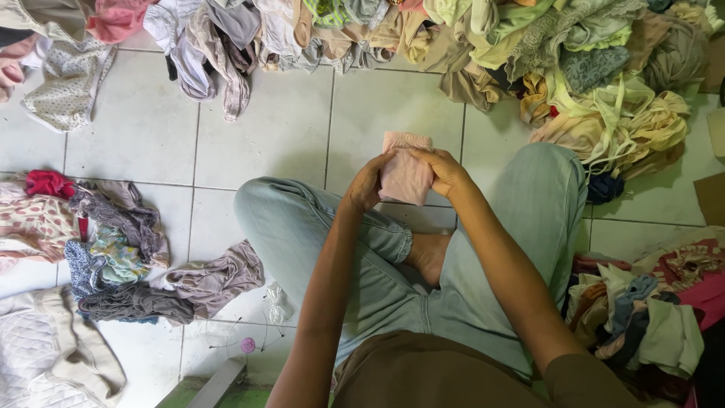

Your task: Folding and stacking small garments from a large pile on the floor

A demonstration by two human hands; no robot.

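Clearly your left hand [365,187] and right hand [445,172] have fingers curled shut on the folded pink cloth [405,170] above your crossed legs; it looks light, soft and floppy, so pinch its edges firmly.

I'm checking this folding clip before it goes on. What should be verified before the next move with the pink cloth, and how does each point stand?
1. Both hands on the pink cloth: ok; left hand and right hand grip its two sides.
2. Cloth clear of the floor: ok, held above the tiled floor.
3. Cloth folded compactly: ok, a small neat bundle.
4. Bare floor ahead: ok, between the knees and the big clothes heap.
5. Sorted pile in view: ok, at left.
6. Back of cloth tidy: cannot tell.
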